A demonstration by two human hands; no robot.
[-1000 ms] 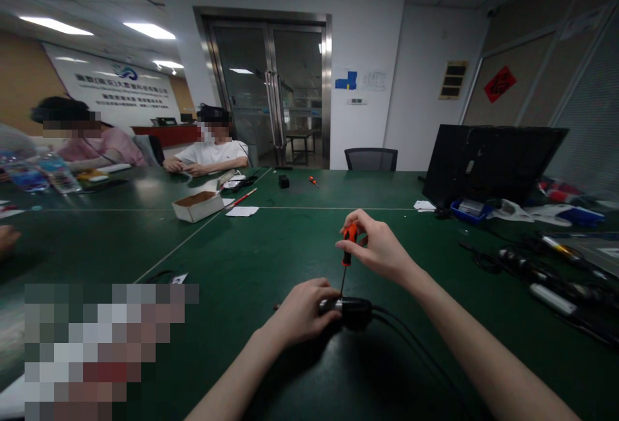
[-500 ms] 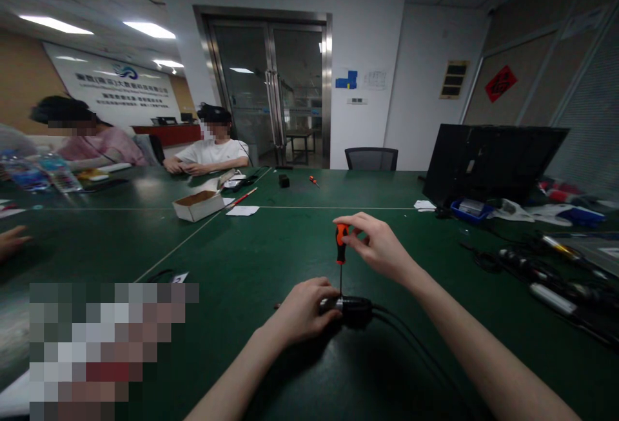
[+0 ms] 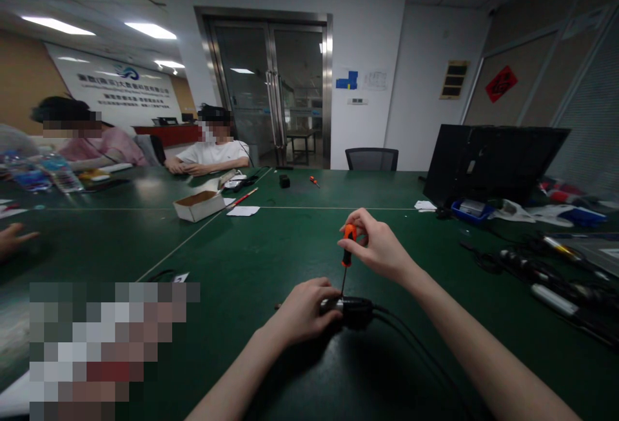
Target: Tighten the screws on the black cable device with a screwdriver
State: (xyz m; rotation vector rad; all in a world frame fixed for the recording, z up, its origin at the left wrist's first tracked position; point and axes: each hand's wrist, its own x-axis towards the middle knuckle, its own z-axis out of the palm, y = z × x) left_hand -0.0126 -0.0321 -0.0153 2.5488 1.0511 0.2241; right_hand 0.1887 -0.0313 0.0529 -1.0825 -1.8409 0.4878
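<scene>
My right hand (image 3: 374, 240) is closed around the orange and black handle of a screwdriver (image 3: 347, 250). The screwdriver leans slightly, handle to the right, with its shaft pointing down. Its tip meets the top of a corded device (image 3: 358, 313) near the join of a silver barrel and a black end; whether it sits in a screw is too small to tell. Lying on the green table (image 3: 271, 247), that device is gripped by my left hand (image 3: 307, 308), which hides much of the barrel. A thin end pokes out left of the hand, and dark cables run off right.
A monitor (image 3: 493, 166), a blue tray (image 3: 470, 210) and several corded tools (image 3: 556, 298) lie to the right. An open box (image 3: 198, 207), papers (image 3: 243, 211) and another screwdriver (image 3: 314, 181) are farther back. Other people sit at left; one person's hand (image 3: 17, 238) shows there.
The screwdriver's handle has tipped a little to the right, and my right hand's fingers have shifted around it. My left hand and the corded device stay in place.
</scene>
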